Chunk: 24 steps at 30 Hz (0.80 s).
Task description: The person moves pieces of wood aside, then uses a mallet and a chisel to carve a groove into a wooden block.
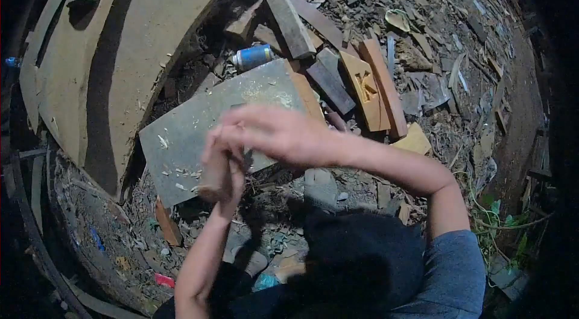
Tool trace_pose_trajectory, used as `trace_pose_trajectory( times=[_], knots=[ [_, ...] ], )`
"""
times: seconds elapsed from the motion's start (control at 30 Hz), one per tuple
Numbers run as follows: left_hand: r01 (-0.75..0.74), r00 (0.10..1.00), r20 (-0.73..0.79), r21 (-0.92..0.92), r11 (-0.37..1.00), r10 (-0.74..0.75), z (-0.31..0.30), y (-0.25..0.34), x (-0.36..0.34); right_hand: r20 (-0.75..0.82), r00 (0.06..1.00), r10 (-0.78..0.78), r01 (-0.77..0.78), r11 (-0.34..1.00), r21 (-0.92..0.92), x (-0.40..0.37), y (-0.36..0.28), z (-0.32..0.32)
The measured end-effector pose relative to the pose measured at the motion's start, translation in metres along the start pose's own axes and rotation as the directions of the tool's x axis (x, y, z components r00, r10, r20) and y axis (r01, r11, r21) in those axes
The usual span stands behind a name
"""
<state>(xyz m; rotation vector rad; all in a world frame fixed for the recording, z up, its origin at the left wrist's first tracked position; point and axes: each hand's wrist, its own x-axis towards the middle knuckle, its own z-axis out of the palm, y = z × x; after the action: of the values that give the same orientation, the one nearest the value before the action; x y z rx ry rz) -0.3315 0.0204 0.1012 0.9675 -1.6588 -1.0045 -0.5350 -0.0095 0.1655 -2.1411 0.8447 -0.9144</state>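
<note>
My left hand (pixel 222 169) is closed around a small brown piece of wood (pixel 211 183), held upright over the near edge of a grey flat board (pixel 187 132). My right hand (pixel 274 132) lies across just above the left one, touching or nearly touching its top. It is blurred by motion, so I cannot tell whether it holds anything. Pale wood chips lie scattered on the board around the hands.
A large curved wooden slab (pixel 120 47) fills the left. Beyond the board lie a blue can (pixel 252 56), a long grey plank (pixel 288 16), a carved orange wood block (pixel 365 86) and several offcuts. Chips and debris cover the ground. My knees are below the hands.
</note>
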Motion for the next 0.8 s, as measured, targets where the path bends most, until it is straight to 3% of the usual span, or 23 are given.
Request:
trace_pose_trajectory(
  times=[0.03, 0.07, 0.1, 0.13, 0.2, 0.23, 0.27, 0.3, 0.33, 0.4, 0.47, 0.53, 0.57, 0.6, 0.67, 0.73, 0.77, 0.8],
  knots=[
    [0.196, 0.974, -0.105, -0.060, 0.979, -0.201, 0.000, 0.018, 0.010, 0.046, 0.928, 0.369, -0.358, 0.851, 0.383, 0.002, 0.012, -0.010],
    [0.378, 0.895, -0.198, -0.138, 0.916, -0.399, 0.000, 0.038, 0.021, -0.209, 0.951, 0.230, -0.186, 0.960, 0.210, -0.003, 0.060, -0.008],
    [0.375, 0.895, -0.191, -0.171, 0.911, -0.404, -0.008, 0.038, 0.022, -0.457, 0.877, 0.150, -0.183, 0.983, -0.030, -0.004, 0.103, -0.011],
    [0.372, 0.895, -0.180, -0.202, 0.906, -0.408, -0.018, 0.038, 0.023, -0.513, 0.824, 0.240, -0.369, 0.915, -0.165, 0.002, 0.136, -0.024],
    [0.387, 0.901, -0.150, -0.144, 0.911, -0.406, -0.027, 0.044, 0.022, -0.691, 0.611, 0.386, -0.669, 0.718, -0.191, 0.008, 0.210, -0.026],
    [0.442, 0.886, -0.160, 0.001, 0.897, -0.436, -0.034, 0.042, 0.018, -0.694, 0.609, 0.383, -0.666, 0.723, -0.185, 0.015, 0.235, -0.029],
    [0.491, 0.867, -0.179, 0.148, 0.859, -0.465, -0.040, 0.041, 0.016, -0.677, 0.495, 0.545, -0.792, 0.604, -0.093, 0.023, 0.255, -0.029],
    [0.568, 0.816, -0.206, 0.110, 0.816, -0.540, -0.039, 0.052, 0.021, -0.636, 0.358, 0.684, -0.890, 0.456, -0.009, 0.029, 0.259, -0.029],
    [0.571, 0.814, -0.213, 0.117, 0.813, -0.541, -0.038, 0.048, 0.017, -0.629, 0.362, 0.688, -0.887, 0.462, -0.005, 0.031, 0.262, -0.031],
    [0.408, 0.814, -0.442, -0.028, 0.913, -0.377, -0.036, 0.034, 0.005, -0.486, 0.356, 0.798, -0.923, 0.383, -0.047, 0.031, 0.261, -0.042],
    [0.412, 0.789, -0.484, -0.039, 0.910, -0.378, -0.040, 0.033, 0.006, -0.487, 0.377, 0.788, -0.920, 0.378, -0.101, 0.025, 0.263, -0.051],
    [0.386, 0.671, -0.525, -0.355, 0.851, -0.523, -0.046, 0.038, 0.009, -0.453, 0.453, 0.768, -0.871, 0.489, -0.044, 0.021, 0.267, -0.058],
    [0.365, 0.583, -0.576, -0.443, 0.819, -0.572, -0.051, 0.043, 0.014, -0.465, 0.545, 0.698, -0.756, 0.649, 0.087, 0.019, 0.264, -0.063],
    [0.363, 0.579, -0.587, -0.435, 0.824, -0.565, -0.063, 0.046, 0.016, -0.214, 0.496, 0.841, -0.722, 0.537, 0.437, 0.017, 0.258, -0.070],
    [0.249, 0.649, -0.604, -0.408, 0.879, -0.464, -0.084, 0.052, 0.015, -0.195, 0.483, 0.854, -0.720, 0.514, 0.466, 0.000, 0.217, -0.070],
    [0.225, 0.588, -0.674, -0.396, 0.890, -0.448, -0.085, 0.075, 0.022, -0.447, 0.636, 0.629, -0.606, 0.766, 0.214, -0.022, 0.168, -0.050],
    [0.157, 0.605, -0.685, -0.396, 0.905, -0.405, -0.097, 0.079, 0.021, -0.525, 0.751, 0.401, -0.542, 0.828, -0.144, -0.030, 0.148, -0.043],
    [0.089, 0.623, -0.694, -0.394, 0.915, -0.360, -0.104, 0.083, 0.021, -0.541, 0.785, 0.303, -0.513, 0.808, -0.290, -0.033, 0.112, -0.035]
  ],
)
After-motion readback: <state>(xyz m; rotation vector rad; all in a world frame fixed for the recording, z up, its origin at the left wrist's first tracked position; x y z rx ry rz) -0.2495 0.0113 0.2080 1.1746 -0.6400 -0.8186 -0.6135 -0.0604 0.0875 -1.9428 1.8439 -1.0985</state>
